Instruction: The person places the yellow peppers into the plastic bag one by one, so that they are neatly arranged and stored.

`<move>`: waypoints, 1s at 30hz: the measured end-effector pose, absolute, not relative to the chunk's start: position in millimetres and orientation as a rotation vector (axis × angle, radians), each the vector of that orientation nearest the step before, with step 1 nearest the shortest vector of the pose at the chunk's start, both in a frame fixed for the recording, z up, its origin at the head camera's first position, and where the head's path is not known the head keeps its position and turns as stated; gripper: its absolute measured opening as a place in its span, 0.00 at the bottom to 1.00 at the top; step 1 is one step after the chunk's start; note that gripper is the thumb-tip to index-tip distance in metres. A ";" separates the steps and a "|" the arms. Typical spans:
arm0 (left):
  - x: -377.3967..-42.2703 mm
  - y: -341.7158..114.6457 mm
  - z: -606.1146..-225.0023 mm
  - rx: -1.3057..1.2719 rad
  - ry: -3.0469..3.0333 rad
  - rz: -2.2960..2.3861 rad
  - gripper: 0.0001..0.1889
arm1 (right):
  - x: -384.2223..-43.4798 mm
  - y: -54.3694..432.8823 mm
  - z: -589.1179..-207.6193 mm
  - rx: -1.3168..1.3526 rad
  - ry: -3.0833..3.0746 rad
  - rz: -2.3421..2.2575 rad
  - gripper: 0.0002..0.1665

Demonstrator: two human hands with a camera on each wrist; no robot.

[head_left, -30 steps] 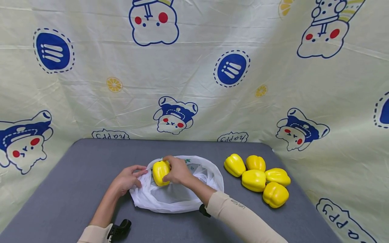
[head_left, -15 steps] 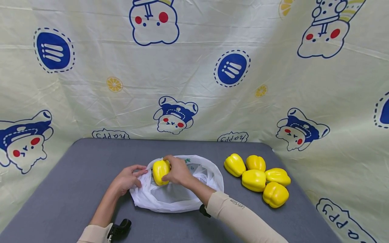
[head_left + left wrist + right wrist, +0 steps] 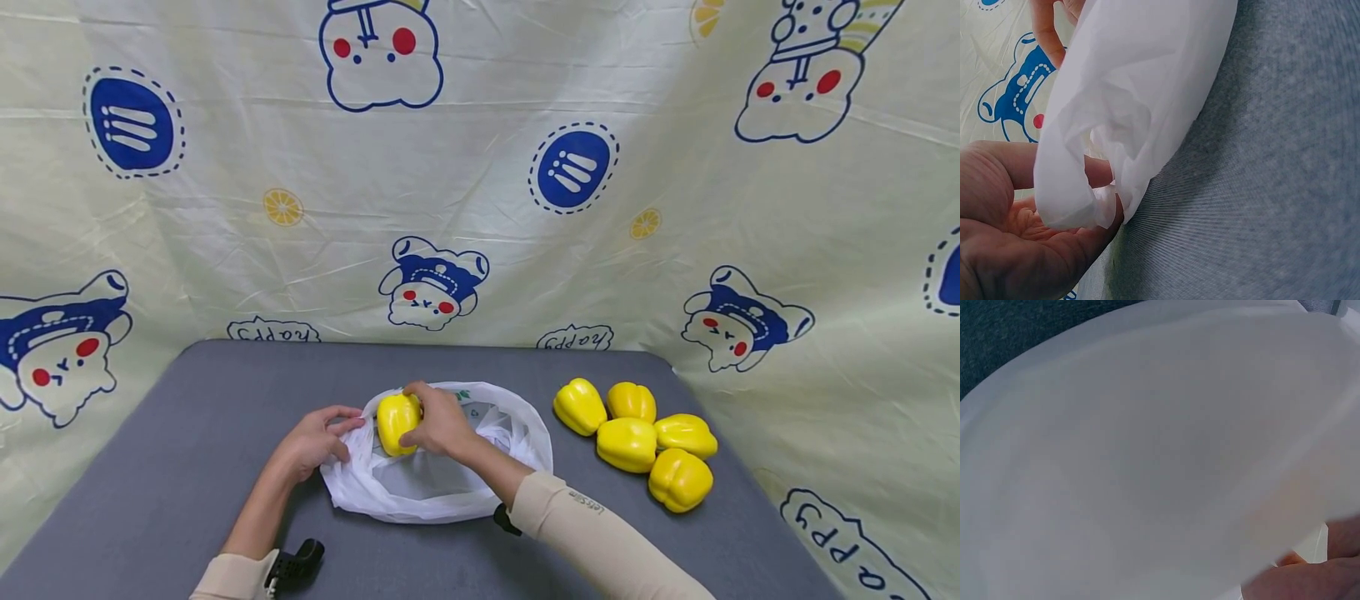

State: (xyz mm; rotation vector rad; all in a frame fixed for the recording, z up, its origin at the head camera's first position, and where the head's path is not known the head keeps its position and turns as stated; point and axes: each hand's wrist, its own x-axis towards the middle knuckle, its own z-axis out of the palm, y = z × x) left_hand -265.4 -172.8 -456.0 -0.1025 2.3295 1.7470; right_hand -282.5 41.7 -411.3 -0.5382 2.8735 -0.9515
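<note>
A white plastic bag (image 3: 420,510) sits on the table with its mouth spread wide. My left hand (image 3: 315,446) grips its left edge; up close in the left wrist view, the thumb and fingers of the left hand (image 3: 1035,231) go around a fold of the bag (image 3: 1141,81). Inside the mouth, at the left, my right hand (image 3: 441,423) holds a yellow bell pepper (image 3: 396,425), fingers behind it and thumb in front. In the right wrist view the bag's wall (image 3: 1116,462) covers most of the picture, and only part of the right hand (image 3: 1304,581) shows.
Several yellow bell peppers (image 3: 626,445) lie grouped to the right of the bag on the grey table (image 3: 225,400). Behind the table hangs a pale printed curtain (image 3: 480,167). A black wrist strap (image 3: 296,565) is on the left forearm.
</note>
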 end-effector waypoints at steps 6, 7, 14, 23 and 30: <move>-264.4 -172.1 -455.9 -0.104 2.324 1.748 0.37 | -281.6 42.4 -410.1 -0.511 2.854 -0.952 0.42; -264.5 -172.1 -456.1 -0.100 2.325 1.751 0.37 | -281.5 42.6 -409.6 -0.505 2.854 -0.945 0.42; -266.2 -171.7 -456.5 -0.078 2.334 1.758 0.38 | -281.6 47.7 -403.2 -0.490 2.875 -0.896 0.42; -265.9 -170.0 -457.8 -0.089 2.321 1.768 0.38 | -283.3 68.6 -391.6 -0.466 2.854 -0.946 0.41; -266.0 -170.4 -455.9 -0.105 2.328 1.751 0.37 | -279.3 84.9 -377.7 -0.453 2.885 -0.967 0.40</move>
